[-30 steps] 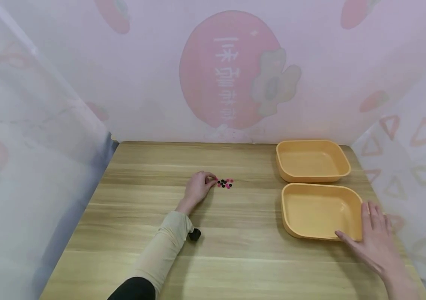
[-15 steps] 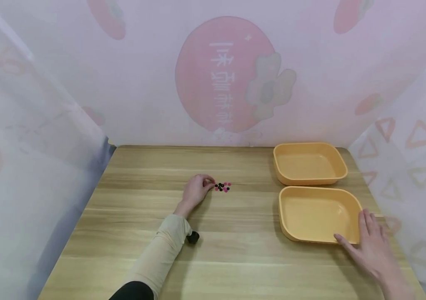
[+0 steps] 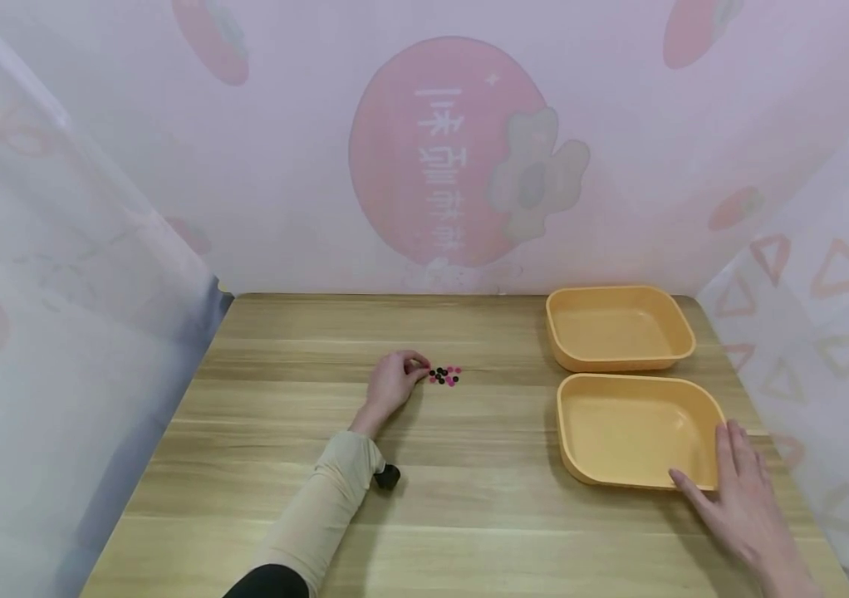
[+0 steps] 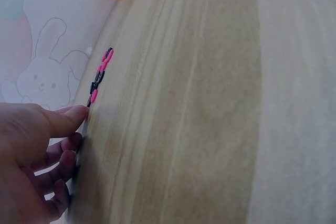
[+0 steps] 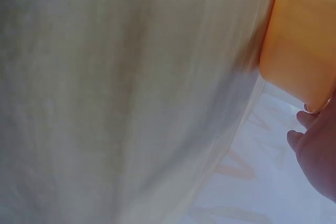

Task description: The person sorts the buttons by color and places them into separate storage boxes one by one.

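Several small round pink and black pieces (image 3: 444, 376) lie in a tight cluster on the wooden table, left of two yellow trays. My left hand (image 3: 392, 384) is at the cluster's left end, thumb and index finger pinching a small pink piece at its edge. In the left wrist view the thumb (image 4: 71, 121) ends right by the row, its other fingers loosely bent. My right hand (image 3: 746, 502) rests at the near yellow tray (image 3: 577, 467), straight fingers along its right end and thumb over the front rim. The right wrist view shows fingertips by the tray's corner (image 5: 299, 72).
The second yellow tray (image 3: 562, 345) stands just behind the near one. A printed cloth backdrop (image 3: 282, 166) rises along the table's back and sides. A black wrist device (image 3: 388, 477) sticks out from the left sleeve (image 3: 320, 507).
The head view has shifted slightly, moving the whole scene a little lower. Both hands keep their places, left at the small pieces and right at the near tray.
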Motion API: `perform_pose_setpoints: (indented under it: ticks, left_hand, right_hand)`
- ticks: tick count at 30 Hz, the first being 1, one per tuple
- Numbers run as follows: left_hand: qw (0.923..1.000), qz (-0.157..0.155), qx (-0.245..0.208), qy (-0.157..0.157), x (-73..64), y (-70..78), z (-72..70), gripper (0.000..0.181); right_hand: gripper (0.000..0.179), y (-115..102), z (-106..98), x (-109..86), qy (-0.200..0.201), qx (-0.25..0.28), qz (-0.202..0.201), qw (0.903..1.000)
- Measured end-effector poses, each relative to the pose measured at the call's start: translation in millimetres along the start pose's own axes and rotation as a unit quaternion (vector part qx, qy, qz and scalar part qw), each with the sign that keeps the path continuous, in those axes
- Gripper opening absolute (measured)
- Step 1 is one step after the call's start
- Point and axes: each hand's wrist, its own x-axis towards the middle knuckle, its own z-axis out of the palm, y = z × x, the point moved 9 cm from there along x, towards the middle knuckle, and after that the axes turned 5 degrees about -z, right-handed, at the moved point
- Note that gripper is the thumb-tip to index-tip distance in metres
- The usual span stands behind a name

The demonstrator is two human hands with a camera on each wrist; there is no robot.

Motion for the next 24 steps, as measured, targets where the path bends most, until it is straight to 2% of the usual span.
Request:
perform_pose_setpoints:
  ticks: [9,17,19,24]
  left_hand:
    - [0.9998,0.004,-0.02,0.005,0.9,-0.4,0.6,0.009]
    - [0.9992,-0.008,-0.033,0.021,2.6,-5.5,2.7,0.009]
    - [0.999,-0.005,-0.036,0.026,1.6,-3.9,2.3,0.009]
    - [0.9982,-0.022,-0.044,0.034,0.0,-5.8,3.4,0.008]
  right_hand:
    - [0.101,0.2,0.2,0.0,0.011,-0.006,-0.008,0.9999]
    - [0.095,-3.2,0.6,-0.2,0.026,-0.02,-0.034,0.9989]
    - [0.093,-3.3,1.3,-0.7,0.027,-0.023,-0.037,0.9987]
    - [0.091,-2.8,3.1,-1.8,0.026,-0.022,-0.037,0.9987]
